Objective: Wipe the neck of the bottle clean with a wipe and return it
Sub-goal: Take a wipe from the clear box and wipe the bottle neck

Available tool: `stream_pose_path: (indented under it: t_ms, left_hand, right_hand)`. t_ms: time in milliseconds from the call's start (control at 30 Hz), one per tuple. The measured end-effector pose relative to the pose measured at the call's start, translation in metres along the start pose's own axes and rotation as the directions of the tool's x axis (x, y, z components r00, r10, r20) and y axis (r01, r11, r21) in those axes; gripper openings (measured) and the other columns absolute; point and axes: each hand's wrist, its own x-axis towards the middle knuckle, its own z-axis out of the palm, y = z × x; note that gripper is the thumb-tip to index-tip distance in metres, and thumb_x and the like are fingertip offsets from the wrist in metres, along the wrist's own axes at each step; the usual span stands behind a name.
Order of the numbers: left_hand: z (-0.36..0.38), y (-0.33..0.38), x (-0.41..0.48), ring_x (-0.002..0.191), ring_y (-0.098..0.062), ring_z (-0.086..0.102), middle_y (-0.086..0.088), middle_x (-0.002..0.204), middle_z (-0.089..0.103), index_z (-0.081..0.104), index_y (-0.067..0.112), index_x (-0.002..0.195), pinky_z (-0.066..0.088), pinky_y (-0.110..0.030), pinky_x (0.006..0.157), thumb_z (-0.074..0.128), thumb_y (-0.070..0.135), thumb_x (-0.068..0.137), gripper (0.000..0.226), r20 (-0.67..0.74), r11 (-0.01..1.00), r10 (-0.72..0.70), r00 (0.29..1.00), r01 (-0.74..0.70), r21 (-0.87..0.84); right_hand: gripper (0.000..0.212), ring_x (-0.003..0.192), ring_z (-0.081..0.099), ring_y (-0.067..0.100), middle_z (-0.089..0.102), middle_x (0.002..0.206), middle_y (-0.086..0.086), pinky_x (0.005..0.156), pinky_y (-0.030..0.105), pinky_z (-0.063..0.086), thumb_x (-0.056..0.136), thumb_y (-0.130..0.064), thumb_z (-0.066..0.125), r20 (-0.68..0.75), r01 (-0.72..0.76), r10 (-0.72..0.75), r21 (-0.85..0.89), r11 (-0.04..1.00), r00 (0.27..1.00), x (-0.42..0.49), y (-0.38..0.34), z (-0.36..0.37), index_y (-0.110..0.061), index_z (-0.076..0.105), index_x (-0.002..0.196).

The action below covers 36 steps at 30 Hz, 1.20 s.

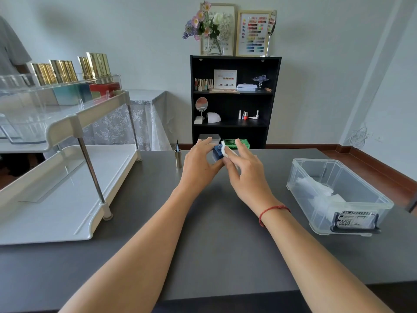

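Note:
A small dark blue square bottle (217, 152) is held above the far middle of the grey table, and my left hand (200, 164) grips it from the left side. My right hand (242, 168) pinches a white wipe (225, 150) against the bottle's open neck. The bottle's gold cap with its brush (178, 157) stands upright on the table just left of my left hand, brush pointing up.
A two-tier white rack (67, 168) fills the left side, its top tier carrying a clear tray (56, 102) of gold-capped bottles. A clear plastic bin (338, 195) with white wipes sits at the right. A black bookshelf (234, 102) stands beyond the table.

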Motion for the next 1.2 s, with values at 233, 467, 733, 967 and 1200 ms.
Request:
stream_pose_path:
  t_ms: [233,467,733,967,1200]
  left_hand:
    - [-0.003,0.005,-0.003,0.145,-0.028,0.024,-0.007,0.148,0.043,0.063,0.017,0.122,0.026,-0.047,0.116,0.070,0.031,0.083,0.042,-0.003,0.997,0.054,0.999,-0.054,0.060]
    - [-0.001,-0.002,0.000,0.145,-0.025,0.025,-0.004,0.148,0.044,0.063,0.018,0.124,0.026,-0.050,0.116,0.071,0.032,0.083,0.044,-0.002,0.998,0.019,1.000,-0.019,0.064]
    - [-0.001,0.001,-0.003,0.140,-0.027,0.033,-0.008,0.137,0.055,0.067,0.015,0.117,0.021,-0.045,0.118,0.069,0.033,0.083,0.038,0.049,1.000,0.017,0.999,-0.018,0.023]
    - [0.005,0.001,-0.003,0.134,-0.027,0.042,0.001,0.118,0.066,0.071,0.021,0.105,0.007,-0.054,0.116,0.064,0.037,0.086,0.026,0.143,0.990,0.003,0.990,-0.023,0.140]
    - [0.010,-0.003,-0.002,0.129,-0.031,0.046,0.003,0.106,0.066,0.071,0.022,0.097,0.012,-0.058,0.117,0.063,0.040,0.085,0.023,0.171,0.982,-0.067,0.983,0.034,0.187]
  right_hand:
    - [0.037,0.144,0.023,0.027,0.030,0.152,0.014,0.113,0.055,0.026,0.098,-0.024,0.045,0.009,-0.031,0.031,0.046,0.998,0.999,0.001,0.000,-0.002,-0.018,0.050,0.134]
    - [0.036,0.142,0.026,0.026,0.031,0.152,0.014,0.114,0.052,0.026,0.097,-0.024,0.047,0.034,-0.012,0.010,0.042,0.999,0.999,-0.002,-0.003,-0.003,-0.015,0.053,0.132]
    - [0.035,0.142,0.027,0.027,0.030,0.153,0.012,0.113,0.053,0.027,0.098,-0.027,0.044,0.035,-0.068,0.067,0.037,0.997,0.997,-0.002,-0.003,-0.005,-0.020,0.054,0.131]
    - [0.035,0.144,0.023,0.024,0.029,0.154,0.007,0.115,0.042,0.026,0.098,-0.030,0.043,0.124,-0.179,0.168,0.080,0.981,0.978,-0.003,0.001,-0.007,-0.019,0.060,0.126]
    - [0.036,0.144,0.023,0.024,0.033,0.152,0.009,0.115,0.048,0.025,0.099,-0.031,0.041,0.157,-0.203,0.192,0.057,0.978,0.969,-0.003,0.002,-0.006,-0.020,0.056,0.130]
